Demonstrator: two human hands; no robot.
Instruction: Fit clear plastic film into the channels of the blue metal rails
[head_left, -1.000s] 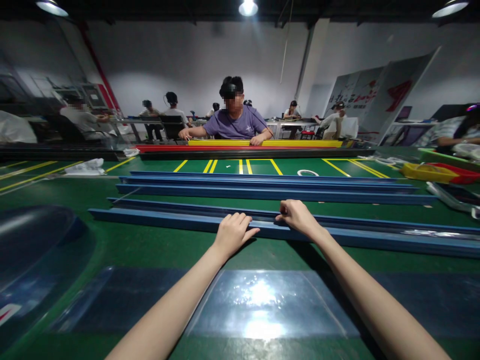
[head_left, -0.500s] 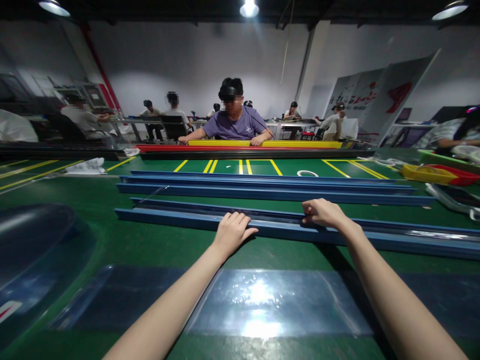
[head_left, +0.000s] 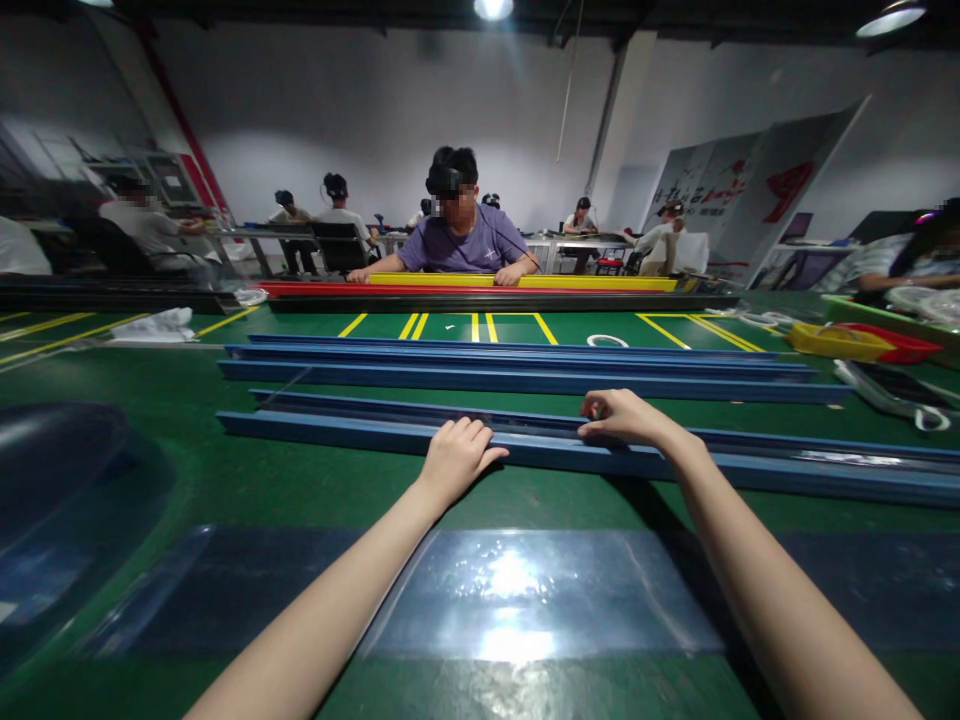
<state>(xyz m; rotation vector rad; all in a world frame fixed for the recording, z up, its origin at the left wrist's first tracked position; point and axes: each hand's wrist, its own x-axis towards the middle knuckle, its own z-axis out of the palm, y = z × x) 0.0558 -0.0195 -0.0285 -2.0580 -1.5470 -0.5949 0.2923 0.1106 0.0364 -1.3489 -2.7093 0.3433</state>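
Note:
A long blue channel strip point(head_left: 360, 431) lies across the green table in front of me, with clear plastic film point(head_left: 847, 458) showing in its groove at the right. My left hand point(head_left: 456, 458) is closed over its near wall, fingers reaching into the groove and thumb along the near side. To the right, my right hand point(head_left: 619, 415) arches over the same channel. Its fingers are curved, with a gap between thumb and forefinger and nothing visible held; the thumb is by the near wall. The far fingertips are partly hidden.
Further blue channels point(head_left: 525, 380) lie beyond. Nearer me is a flat clear plastic sheet point(head_left: 600, 590), with a curled clear sheet point(head_left: 52, 480) at left. Across the table a person point(head_left: 469, 230) holds a yellow strip point(head_left: 435, 280). A bagged phone point(head_left: 892, 385) and yellow tray point(head_left: 832, 340) sit right.
My right hand has shifted slightly left along the channel, and its thumb and forefinger have parted. My left hand stays on the channel. The whole view has moved a little.

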